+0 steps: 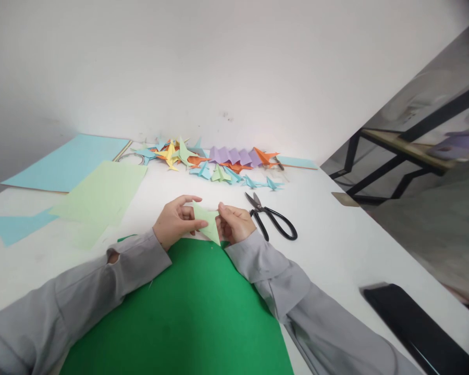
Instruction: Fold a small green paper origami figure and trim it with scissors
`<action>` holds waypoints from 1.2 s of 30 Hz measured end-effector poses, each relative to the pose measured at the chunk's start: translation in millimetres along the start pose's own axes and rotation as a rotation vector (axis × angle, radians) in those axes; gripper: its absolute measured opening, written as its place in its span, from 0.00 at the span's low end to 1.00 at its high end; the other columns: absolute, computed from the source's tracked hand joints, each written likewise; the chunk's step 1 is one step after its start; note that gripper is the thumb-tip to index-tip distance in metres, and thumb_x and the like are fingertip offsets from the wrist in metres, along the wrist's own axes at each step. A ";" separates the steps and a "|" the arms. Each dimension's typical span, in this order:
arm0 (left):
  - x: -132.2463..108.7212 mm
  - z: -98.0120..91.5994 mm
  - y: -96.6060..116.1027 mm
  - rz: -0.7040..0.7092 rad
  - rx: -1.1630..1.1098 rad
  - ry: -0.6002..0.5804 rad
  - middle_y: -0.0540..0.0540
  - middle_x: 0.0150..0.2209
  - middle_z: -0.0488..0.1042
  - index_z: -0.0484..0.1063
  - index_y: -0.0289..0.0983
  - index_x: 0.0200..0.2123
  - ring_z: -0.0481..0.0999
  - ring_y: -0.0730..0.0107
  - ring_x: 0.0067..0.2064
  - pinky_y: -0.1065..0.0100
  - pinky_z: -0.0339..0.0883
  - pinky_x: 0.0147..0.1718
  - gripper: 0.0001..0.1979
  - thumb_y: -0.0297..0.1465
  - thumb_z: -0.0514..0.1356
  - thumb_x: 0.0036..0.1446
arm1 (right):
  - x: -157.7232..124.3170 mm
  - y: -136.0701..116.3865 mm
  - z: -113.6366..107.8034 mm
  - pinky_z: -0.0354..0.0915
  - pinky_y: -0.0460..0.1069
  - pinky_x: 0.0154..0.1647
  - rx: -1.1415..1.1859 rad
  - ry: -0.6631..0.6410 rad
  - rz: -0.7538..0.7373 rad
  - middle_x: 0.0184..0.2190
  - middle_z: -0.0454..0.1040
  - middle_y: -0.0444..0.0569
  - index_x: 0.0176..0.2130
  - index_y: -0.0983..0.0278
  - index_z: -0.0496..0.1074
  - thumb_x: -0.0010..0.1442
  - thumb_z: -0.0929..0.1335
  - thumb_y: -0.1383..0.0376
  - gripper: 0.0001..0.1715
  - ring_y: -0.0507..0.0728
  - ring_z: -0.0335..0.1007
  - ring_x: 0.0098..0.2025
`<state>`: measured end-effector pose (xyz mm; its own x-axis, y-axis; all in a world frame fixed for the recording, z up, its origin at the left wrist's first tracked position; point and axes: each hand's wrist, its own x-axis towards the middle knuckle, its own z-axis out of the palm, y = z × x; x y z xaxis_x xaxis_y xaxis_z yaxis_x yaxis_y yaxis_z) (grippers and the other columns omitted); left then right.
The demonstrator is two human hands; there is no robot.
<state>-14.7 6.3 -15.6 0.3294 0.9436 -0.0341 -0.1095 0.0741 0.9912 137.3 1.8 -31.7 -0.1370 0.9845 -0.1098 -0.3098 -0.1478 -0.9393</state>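
A small folded piece of light green paper (210, 225) is held between my two hands, above the far edge of a large green sheet (187, 312). My left hand (179, 221) pinches its left side between thumb and fingers. On the right, my right hand (235, 223) grips the paper's edge with thumb and forefinger; its other fingers curl underneath and are partly hidden. The paper has pointed corners at top and bottom. Just right of my right hand, black-handled scissors (271, 213) lie on the white table with their blades apart.
Folded paper shapes (180, 153) in several colours and a purple pleated strip (234, 156) lie along the wall. Blue sheets (66, 161) and a light green sheet (101, 195) are at the left. A black phone-like object (418, 323) rests near the right table edge.
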 end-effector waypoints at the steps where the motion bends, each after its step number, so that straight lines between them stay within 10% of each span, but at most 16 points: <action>1: 0.3 0.0 -0.1 0.015 0.002 0.009 0.50 0.22 0.73 0.65 0.33 0.39 0.69 0.76 0.20 0.75 0.61 0.18 0.25 0.29 0.68 0.34 | 0.2 0.1 0.0 0.50 0.43 0.06 0.002 -0.006 -0.010 0.07 0.64 0.42 0.15 0.65 0.63 0.38 0.70 0.44 0.27 0.48 0.57 0.07; 9: 0.0 2.8 3.2 0.050 -0.046 0.116 0.52 0.20 0.70 0.68 0.32 0.33 0.66 0.79 0.17 0.76 0.60 0.15 0.19 0.30 0.68 0.34 | -5.9 -0.8 1.0 0.58 0.41 0.11 -0.195 -0.075 0.020 0.12 0.71 0.42 0.20 0.67 0.68 0.31 0.76 0.58 0.20 0.47 0.62 0.11; 17: 0.2 1.3 0.3 0.069 -0.036 0.059 0.48 0.24 0.74 0.70 0.32 0.26 0.69 0.76 0.21 0.73 0.65 0.19 0.14 0.31 0.68 0.34 | -6.3 1.3 4.3 0.57 0.41 0.09 -0.219 -0.058 0.004 0.13 0.72 0.43 0.21 0.67 0.67 0.35 0.75 0.56 0.20 0.47 0.61 0.10; 36: 8.2 6.4 -5.1 0.022 -0.059 0.418 0.52 0.24 0.71 0.69 0.32 0.27 0.66 0.80 0.15 0.74 0.60 0.15 0.20 0.29 0.70 0.26 | -6.7 7.4 13.4 0.53 0.40 0.08 -0.373 -0.082 -0.049 0.12 0.71 0.43 0.18 0.66 0.64 0.41 0.70 0.52 0.21 0.45 0.58 0.09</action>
<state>-5.5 11.6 -20.1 -0.0810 0.9940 -0.0738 -0.1696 0.0592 0.9837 123.3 -7.2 -33.6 -0.2102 0.9764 -0.0493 0.0439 -0.0409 -0.9982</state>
